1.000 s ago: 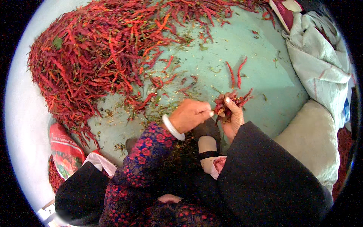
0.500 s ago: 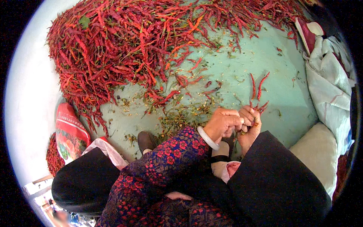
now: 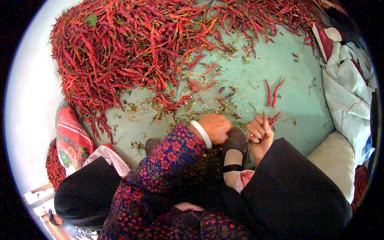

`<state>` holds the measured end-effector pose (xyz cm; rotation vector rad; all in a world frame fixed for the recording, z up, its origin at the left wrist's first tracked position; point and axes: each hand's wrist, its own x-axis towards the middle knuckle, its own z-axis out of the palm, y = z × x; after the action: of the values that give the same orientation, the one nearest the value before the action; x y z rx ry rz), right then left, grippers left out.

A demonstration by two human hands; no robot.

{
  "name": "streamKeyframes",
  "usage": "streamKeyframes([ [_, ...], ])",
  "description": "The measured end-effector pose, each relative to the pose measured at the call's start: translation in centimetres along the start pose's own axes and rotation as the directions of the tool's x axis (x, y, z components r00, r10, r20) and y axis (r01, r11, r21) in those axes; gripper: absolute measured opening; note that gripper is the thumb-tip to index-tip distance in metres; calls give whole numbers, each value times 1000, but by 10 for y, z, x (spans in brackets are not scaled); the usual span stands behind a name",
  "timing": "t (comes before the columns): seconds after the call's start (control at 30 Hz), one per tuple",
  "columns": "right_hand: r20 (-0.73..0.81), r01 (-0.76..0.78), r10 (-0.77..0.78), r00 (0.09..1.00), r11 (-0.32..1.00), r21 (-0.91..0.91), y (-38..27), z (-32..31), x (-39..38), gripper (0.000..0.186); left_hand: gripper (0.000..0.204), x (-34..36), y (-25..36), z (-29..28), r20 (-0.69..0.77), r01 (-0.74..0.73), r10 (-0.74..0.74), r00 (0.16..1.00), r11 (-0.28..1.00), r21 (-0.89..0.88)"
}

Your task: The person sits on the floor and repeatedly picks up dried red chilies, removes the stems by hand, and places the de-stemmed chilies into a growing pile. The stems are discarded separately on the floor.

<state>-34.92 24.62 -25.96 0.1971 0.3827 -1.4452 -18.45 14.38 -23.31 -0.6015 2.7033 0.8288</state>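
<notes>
My right hand (image 3: pixel 259 134) is closed around a few red chili peppers (image 3: pixel 274 118); their tips poke out past the far side of the fingers. My left hand (image 3: pixel 215 127), with a white bangle (image 3: pixel 201 134) at the wrist, is apart from it to the left, over a dark shoe. Its fingers curl under and are somewhat blurred, so what they hold, if anything, is hidden. Just beyond the right hand, two loose red chilies (image 3: pixel 276 93) lie side by side on the pale green floor (image 3: pixel 296 72).
A large heap of red chilies (image 3: pixel 120 52) spreads across the far left and back. Stems and scraps (image 3: pixel 192 114) litter the floor before my feet. White woven sacks (image 3: pixel 346 92) and a red shoe (image 3: pixel 324 40) line the right; a red printed bag (image 3: pixel 73 138) stands left.
My left hand has pulled away from the right hand, moving left and slightly toward me. The right hand stays nearly in place with its chilies.
</notes>
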Motion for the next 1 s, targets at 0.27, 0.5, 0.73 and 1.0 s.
streamKeyframes([
  [0.27, -91, -178, 172, 981, 982, -62, 39, 12, 16, 17, 15, 12, -102, -19, -561, 252, -376, 737, 924, -288],
  [0.5, -165, -151, 128, 978, 979, -133, 53, 7, 22, 16, 15, 31, -111, 6, -582, 385, -344, 736, 921, -58],
  [0.73, -217, -17, -55, 975, 947, -320, 63, 4, 29, 15, 8, 14, -112, -10, -642, 236, -401, 653, 914, -330],
  [1.0, -93, 1, -32, 995, 949, -314, 66, -2, 29, 18, 13, 20, -111, 6, -629, 342, -443, 639, 896, -284],
])
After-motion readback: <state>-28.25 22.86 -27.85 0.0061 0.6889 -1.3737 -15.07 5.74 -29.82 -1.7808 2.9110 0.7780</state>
